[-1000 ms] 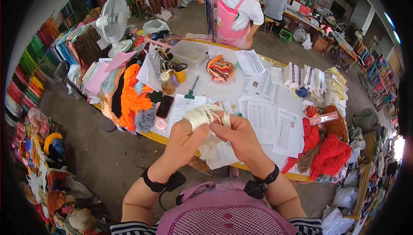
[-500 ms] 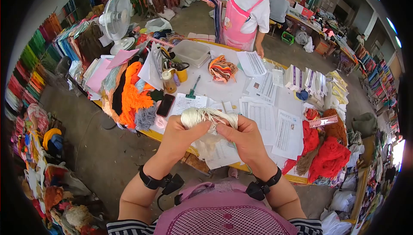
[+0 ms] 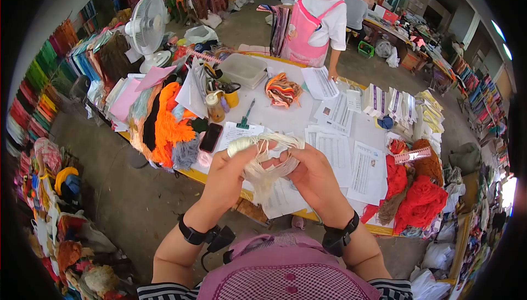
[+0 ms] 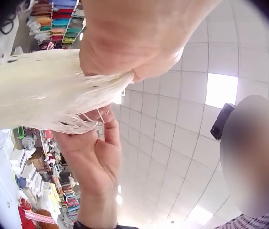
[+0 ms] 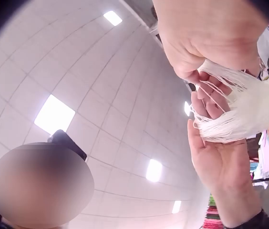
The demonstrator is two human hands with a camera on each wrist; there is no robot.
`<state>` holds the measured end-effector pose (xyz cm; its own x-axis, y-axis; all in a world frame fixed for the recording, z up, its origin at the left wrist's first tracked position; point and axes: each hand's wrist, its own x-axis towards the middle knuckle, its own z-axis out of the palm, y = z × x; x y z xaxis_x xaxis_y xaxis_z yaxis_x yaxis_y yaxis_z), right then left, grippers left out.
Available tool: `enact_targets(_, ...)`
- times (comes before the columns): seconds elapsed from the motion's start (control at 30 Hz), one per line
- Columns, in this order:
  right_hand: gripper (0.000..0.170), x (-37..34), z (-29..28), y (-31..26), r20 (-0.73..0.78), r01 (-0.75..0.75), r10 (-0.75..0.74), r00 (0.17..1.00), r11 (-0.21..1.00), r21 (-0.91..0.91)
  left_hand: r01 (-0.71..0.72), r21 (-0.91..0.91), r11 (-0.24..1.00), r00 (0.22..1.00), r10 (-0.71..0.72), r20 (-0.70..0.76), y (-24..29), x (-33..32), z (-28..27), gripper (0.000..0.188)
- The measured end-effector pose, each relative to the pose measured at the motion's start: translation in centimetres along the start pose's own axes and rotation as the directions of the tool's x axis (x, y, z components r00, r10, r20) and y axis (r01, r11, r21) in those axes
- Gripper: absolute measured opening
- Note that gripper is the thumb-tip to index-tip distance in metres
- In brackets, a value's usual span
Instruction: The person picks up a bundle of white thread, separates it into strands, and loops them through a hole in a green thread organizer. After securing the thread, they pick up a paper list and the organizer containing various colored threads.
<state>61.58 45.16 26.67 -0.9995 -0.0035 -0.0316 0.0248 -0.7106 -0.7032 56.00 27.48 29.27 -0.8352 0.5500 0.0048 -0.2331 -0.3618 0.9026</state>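
A skein of cream-white yarn [image 3: 264, 175] is held up between both hands, above the near edge of the table. My left hand [image 3: 224, 172] grips its left side and my right hand [image 3: 314, 172] its right side. Between the thumbs the strands part into an open loop, with fingers showing through it. Seen from the left wrist, the skein [image 4: 29, 93] hangs away as a thick smooth bundle. A few loose strands cross the gap between the hands in the right wrist view, where the yarn [image 5: 253, 112] drapes over the fingers.
Printed sheets [image 3: 366, 171] cover much of the table [image 3: 285, 114]. A phone [image 3: 211, 137], orange yarn [image 3: 171, 127] and a fan [image 3: 147, 25] stand left; red yarn [image 3: 420, 198] lies right. A multicoloured yarn bundle [image 3: 282, 89] sits mid-table. Across it stands a person in a pink apron [image 3: 307, 33].
The bunched yarn has been drawn apart into an open loop, and my thumbs have separated. Across the table, the person has shifted right, one hand now at the papers.
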Motion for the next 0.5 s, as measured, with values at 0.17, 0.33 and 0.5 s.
enact_targets(0.17, 0.027, 0.3, 1.4, -0.1, -0.046, -0.119, 0.111, 0.993, 0.967, -0.225, 0.06, 0.005, 0.998, 0.998, -0.06, 0.021, -0.5, 0.0, -0.2, 0.04)
enact_targets(0.33, 0.026, 0.3, 2.3, 0.1, -0.064, -0.071, 0.052, 0.997, 0.938, -0.339, 0.03, 0.205, 0.978, 0.999, -0.034, 0.016, -0.7, -0.3, -0.8, 0.041)
enact_targets(0.5, 0.023, 0.2, 1.8, 0.4, -0.072, -0.037, 0.013, 0.997, 0.939, -0.342, 0.023, 0.106, 0.994, 0.998, -0.028, 0.052, -0.4, -0.3, -1.0, 0.035)
